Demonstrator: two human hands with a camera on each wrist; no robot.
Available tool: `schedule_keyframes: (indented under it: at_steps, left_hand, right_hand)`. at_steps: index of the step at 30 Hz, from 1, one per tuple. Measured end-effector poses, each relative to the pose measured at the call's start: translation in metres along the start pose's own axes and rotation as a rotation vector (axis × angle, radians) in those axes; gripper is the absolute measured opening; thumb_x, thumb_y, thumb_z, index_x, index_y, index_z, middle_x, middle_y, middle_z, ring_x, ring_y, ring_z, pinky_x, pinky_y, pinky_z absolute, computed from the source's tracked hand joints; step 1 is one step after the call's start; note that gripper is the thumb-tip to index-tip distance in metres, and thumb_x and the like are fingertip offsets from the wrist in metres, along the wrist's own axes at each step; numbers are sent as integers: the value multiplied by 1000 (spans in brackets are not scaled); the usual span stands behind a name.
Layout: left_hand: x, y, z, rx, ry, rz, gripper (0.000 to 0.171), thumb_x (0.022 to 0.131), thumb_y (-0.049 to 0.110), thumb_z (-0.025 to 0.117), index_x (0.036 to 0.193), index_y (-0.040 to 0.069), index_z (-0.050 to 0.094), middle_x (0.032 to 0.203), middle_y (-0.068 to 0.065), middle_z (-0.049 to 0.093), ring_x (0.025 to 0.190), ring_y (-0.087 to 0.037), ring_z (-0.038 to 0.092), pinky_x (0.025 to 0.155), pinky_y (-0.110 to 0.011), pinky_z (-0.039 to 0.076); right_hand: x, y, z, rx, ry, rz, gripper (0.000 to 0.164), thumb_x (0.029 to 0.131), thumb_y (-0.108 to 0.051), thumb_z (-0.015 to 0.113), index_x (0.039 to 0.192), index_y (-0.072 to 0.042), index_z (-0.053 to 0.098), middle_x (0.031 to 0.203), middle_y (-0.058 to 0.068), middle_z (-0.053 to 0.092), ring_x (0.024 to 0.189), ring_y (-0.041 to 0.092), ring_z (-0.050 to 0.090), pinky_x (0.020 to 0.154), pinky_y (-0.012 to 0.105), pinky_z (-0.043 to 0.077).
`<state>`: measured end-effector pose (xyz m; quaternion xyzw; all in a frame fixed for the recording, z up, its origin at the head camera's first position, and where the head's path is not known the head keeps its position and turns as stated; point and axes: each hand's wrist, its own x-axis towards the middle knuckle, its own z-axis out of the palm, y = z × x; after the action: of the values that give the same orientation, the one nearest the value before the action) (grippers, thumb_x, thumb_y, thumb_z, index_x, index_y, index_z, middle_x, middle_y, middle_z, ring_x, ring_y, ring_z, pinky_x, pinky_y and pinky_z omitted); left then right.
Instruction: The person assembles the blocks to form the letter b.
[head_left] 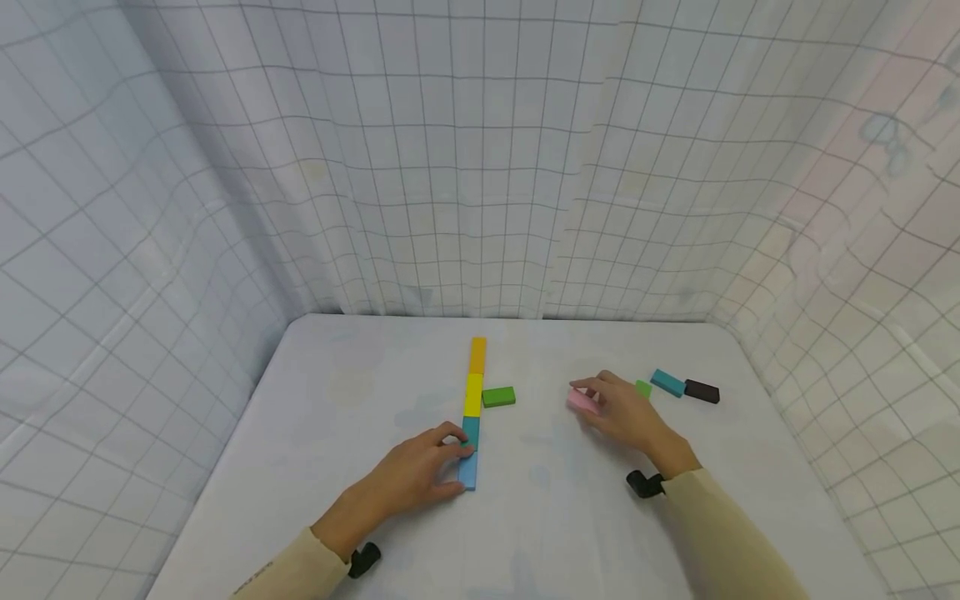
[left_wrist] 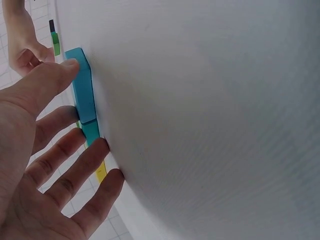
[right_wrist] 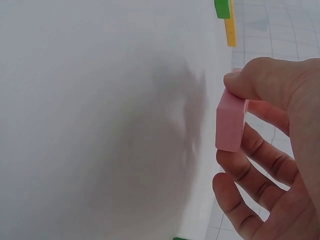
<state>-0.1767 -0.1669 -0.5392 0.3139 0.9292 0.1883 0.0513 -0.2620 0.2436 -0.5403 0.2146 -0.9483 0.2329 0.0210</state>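
My left hand (head_left: 416,473) rests at the near end of a straight row of blocks, its fingers spread. The thumb touches the light blue block (left_wrist: 82,90), and fingertips lie by its joint with the teal block (head_left: 471,429). Beyond these in the row come a yellow block (head_left: 473,394) and an orange block (head_left: 477,356). A green block (head_left: 498,397) lies to the right of the yellow one, by its side. To the right, my right hand (head_left: 626,417) pinches a pink block (right_wrist: 230,122) between thumb and fingers; its height above the table is hard to tell.
Past my right hand lie a light green block (head_left: 643,388), partly hidden, a blue block (head_left: 667,382) and a dark brown block (head_left: 702,391). The white table (head_left: 352,358) is bordered by hanging checked cloth (head_left: 480,208) at the back and sides.
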Motion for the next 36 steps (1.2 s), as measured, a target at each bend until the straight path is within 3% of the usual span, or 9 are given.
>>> schedule_keyframes:
  at_steps: [17, 23, 30, 36]
  left_hand:
    - [0, 1, -1, 5, 1, -1, 53, 103, 37, 93, 149, 15, 81, 152, 0, 67, 127, -19, 77, 108, -42, 69]
    - [0, 1, 0, 10, 9, 2, 53, 102, 36, 93, 149, 15, 81, 152, -1, 67, 127, -19, 77, 107, -41, 69]
    - [-1, 0, -1, 24, 29, 21, 52, 102, 32, 93, 149, 12, 80, 152, -2, 66, 130, -23, 77, 107, -43, 69]
    - [-2, 2, 0, 11, 9, 9, 52, 102, 33, 94, 149, 13, 81, 152, -2, 66, 130, -23, 77, 109, -44, 69]
  right_hand:
    - [26, -28, 10, -2, -68, -25, 51, 103, -18, 89, 153, -19, 77, 127, 5, 75, 106, 20, 67, 93, 40, 61]
    - [34, -35, 15, -2, -82, -42, 51, 102, -17, 89, 151, -19, 78, 126, 5, 75, 104, 19, 67, 91, 39, 61]
    - [41, -43, 21, -6, -92, -44, 50, 103, -22, 90, 152, -22, 78, 127, 3, 75, 108, 19, 67, 98, 41, 63]
    - [46, -47, 28, 4, -111, -37, 50, 103, -18, 89, 151, -22, 78, 127, 4, 75, 105, 18, 66, 93, 38, 62]
